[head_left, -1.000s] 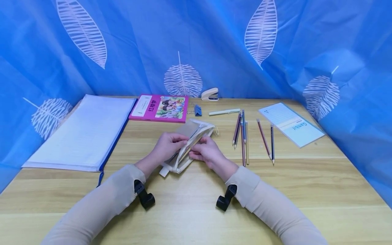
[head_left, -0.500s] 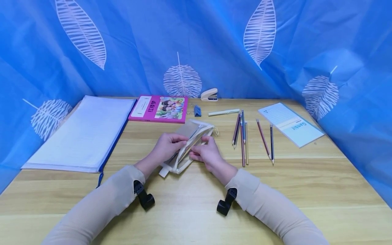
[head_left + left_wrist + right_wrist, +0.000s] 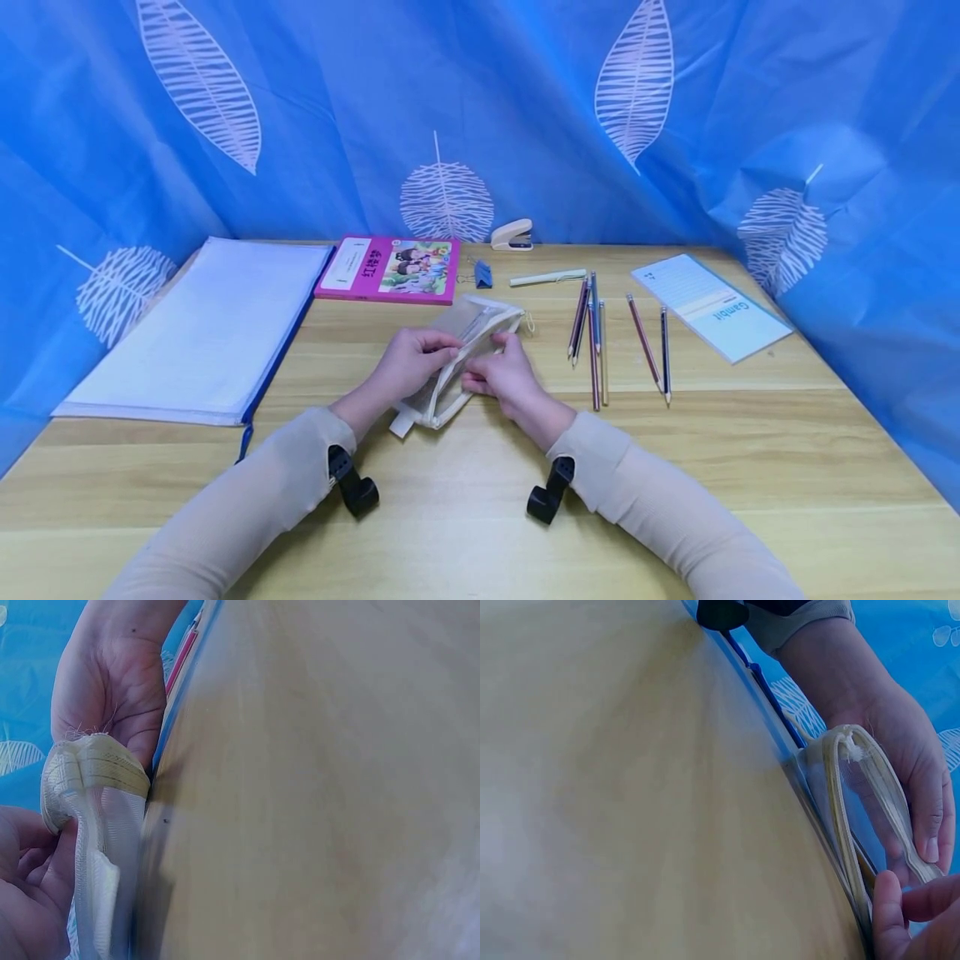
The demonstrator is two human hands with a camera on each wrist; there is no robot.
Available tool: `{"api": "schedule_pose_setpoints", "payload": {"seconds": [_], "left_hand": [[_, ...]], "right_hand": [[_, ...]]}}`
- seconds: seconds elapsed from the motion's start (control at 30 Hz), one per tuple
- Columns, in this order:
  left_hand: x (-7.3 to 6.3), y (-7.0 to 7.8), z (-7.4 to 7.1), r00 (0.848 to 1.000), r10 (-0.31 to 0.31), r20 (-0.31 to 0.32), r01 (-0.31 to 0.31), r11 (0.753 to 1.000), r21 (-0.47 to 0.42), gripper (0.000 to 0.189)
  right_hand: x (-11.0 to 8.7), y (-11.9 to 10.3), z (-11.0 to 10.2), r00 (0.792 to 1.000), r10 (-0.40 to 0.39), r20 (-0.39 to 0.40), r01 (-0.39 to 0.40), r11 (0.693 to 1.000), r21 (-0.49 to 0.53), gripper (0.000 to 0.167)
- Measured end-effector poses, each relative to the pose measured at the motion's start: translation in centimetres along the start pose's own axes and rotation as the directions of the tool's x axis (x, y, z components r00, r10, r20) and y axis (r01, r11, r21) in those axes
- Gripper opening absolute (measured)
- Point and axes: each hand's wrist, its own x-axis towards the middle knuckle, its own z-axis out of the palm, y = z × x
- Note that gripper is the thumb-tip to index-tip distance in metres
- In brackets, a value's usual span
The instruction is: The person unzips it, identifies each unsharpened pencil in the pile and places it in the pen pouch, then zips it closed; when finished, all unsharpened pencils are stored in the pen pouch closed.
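Observation:
A translucent mesh pencil pouch (image 3: 452, 410) with cream edging lies slanted mid-table, its zipped mouth spread apart. My left hand (image 3: 408, 362) pinches its left edge between thumb and fingers. On the opposite edge, my right hand (image 3: 510, 379) grips the rim with curled fingers, some of them hidden by the pouch. Up close in the left wrist view, the cream end of the pouch (image 3: 112, 776) stands between both hands. The right wrist view shows the mouth of the pouch (image 3: 838, 802) as an open loop, with the right thumb and fingers at its near end.
Right of the pouch lie several pencils (image 3: 594, 350) and a Gambit notepad (image 3: 712, 304). Behind are a pink book (image 3: 390, 267), a blue binder clip (image 3: 483, 273), a pale pen (image 3: 547, 277) and a stapler (image 3: 513, 235). A white zip folder (image 3: 195, 333) lies left.
My right hand and wrist have shifted very slightly left at the pouch's rim. My left hand and the pouch have stayed nearly still.

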Motion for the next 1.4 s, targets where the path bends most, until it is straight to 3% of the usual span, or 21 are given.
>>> {"api": "schedule_pose_setpoints", "payload": {"seconds": [0.27,0.43,0.67,0.87,1.13,1.3,1.4], "left_hand": [[0.0,-0.1,0.0,1.000,0.002,0.000,-0.002,1.000,-0.004,0.016],[0.1,-0.2,-0.1,1.000,-0.024,0.000,0.024,1.000,-0.018,0.017],[0.1,-0.4,-0.4,0.999,-0.044,-0.005,0.043,0.999,-0.019,0.017],[0.1,-0.3,-0.4,0.999,-0.052,0.001,0.052,0.998,-0.033,0.018],[0.0,-0.3,-0.4,0.998,-0.058,-0.005,0.057,0.998,-0.036,0.017],[0.0,-0.4,-0.3,0.998,-0.067,0.000,0.067,0.997,-0.039,0.017],[0.1,-0.4,-0.3,0.998,-0.069,-0.001,0.069,0.997,-0.038,0.017]], "right_hand": [[0.2,-0.1,-0.5,1.000,0.011,0.026,-0.011,1.000,-0.016,0.070],[-0.2,-0.2,-1.7,0.999,0.006,0.045,-0.006,1.000,0.008,0.061],[-0.3,-1.1,-4.8,0.990,-0.002,0.140,0.000,1.000,0.009,0.034],[-0.9,-2.4,-8.2,0.978,-0.026,0.209,0.039,0.997,-0.059,0.027],[-0.5,-3.8,-13.1,0.988,-0.058,0.143,0.074,0.992,-0.106,0.016],[-0.5,-4.5,-15.7,0.991,-0.082,0.103,0.097,0.984,-0.149,0.017],[-0.7,-4.9,-16.9,0.992,-0.107,0.068,0.120,0.965,-0.234,0.025]]}}
